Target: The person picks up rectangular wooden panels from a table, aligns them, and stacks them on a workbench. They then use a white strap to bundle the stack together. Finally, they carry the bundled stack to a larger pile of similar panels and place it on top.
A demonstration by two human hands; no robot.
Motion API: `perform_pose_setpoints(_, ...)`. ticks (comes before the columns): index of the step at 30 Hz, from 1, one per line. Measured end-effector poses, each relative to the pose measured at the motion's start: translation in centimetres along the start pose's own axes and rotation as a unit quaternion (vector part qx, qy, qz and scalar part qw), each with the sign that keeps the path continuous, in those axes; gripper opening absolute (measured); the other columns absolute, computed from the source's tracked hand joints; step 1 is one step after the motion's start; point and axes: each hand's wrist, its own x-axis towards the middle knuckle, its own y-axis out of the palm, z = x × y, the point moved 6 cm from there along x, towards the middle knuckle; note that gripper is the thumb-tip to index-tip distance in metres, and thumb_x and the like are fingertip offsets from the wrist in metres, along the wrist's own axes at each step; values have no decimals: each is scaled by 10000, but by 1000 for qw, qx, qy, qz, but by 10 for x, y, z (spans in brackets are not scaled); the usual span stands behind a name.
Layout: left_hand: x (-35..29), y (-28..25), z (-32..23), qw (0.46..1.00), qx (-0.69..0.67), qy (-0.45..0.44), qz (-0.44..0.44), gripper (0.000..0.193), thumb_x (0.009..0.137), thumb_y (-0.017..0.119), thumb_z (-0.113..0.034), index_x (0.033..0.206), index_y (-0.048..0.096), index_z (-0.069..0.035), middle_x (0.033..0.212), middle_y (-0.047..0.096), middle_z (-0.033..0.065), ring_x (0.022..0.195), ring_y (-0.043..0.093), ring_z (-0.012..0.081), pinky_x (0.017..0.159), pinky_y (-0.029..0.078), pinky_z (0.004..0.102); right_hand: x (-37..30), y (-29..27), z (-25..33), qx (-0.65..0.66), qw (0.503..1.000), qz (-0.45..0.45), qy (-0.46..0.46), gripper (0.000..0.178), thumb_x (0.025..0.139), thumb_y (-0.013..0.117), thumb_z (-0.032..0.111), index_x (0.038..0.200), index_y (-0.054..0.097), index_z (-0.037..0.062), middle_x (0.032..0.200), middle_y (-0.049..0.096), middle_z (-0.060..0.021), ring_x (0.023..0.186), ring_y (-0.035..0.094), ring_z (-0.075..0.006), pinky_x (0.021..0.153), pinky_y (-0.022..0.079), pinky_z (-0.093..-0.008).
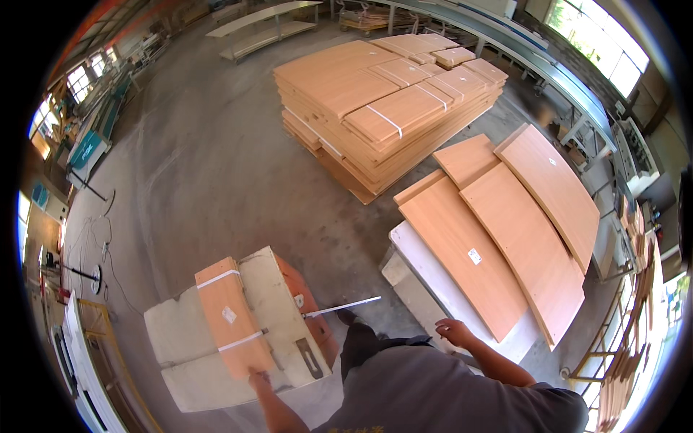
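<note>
At the left fingers (258, 376), whose spread and grip I can't make out, I see the strapped panel bundle (227, 315) on the cream table (171, 333), liable to skew if pushed off-centre, with the white table (417, 244) beside the loosely parted, empty right fingers (445, 328).

On my left: strapped oblong tan wooden bundle (232, 321), atop a cream boxy stand (263, 278). On my right: loose rectangular tan wooden boards (520, 238), overlapping on a flat white table (426, 263). Ahead, beyond both: rectangular tan wooden stack (382, 94).
</note>
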Motion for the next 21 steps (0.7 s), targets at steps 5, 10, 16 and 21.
perform_pose_setpoints(5,-27,-7,-4,993,-107,28,-35,416,914,597,-407,1072,536,-28,905,571,64,805,608,225,673,539,331,66,-8,45,40,997,71,12,300,877,599,163,1123,613,-9,920,684,-109,720,661,-173,629,521,-298)
perform_pose_setpoints(10,-54,15,-10,988,-119,2,-98,539,847,670,-432,1111,521,14,907,634,124,691,658,248,564,549,343,114,-10,78,16,992,108,69,282,884,596,166,1094,604,-23,817,642,-77,661,627,-138,553,480,-251)
perform_pose_setpoints(16,-83,33,-18,982,-96,9,-162,658,793,721,-462,1101,505,77,900,636,151,664,646,242,524,515,346,173,-9,109,-19,989,148,26,265,880,611,151,1063,605,-39,769,640,-77,626,611,-134,539,465,-256)
perform_pose_setpoints(21,-85,39,-22,983,-82,4,-165,687,761,745,-501,1066,533,77,894,633,150,676,637,232,518,495,347,195,-12,138,-54,983,175,-19,248,872,615,152,1031,609,-38,724,634,-71,617,607,-137,530,457,-254)
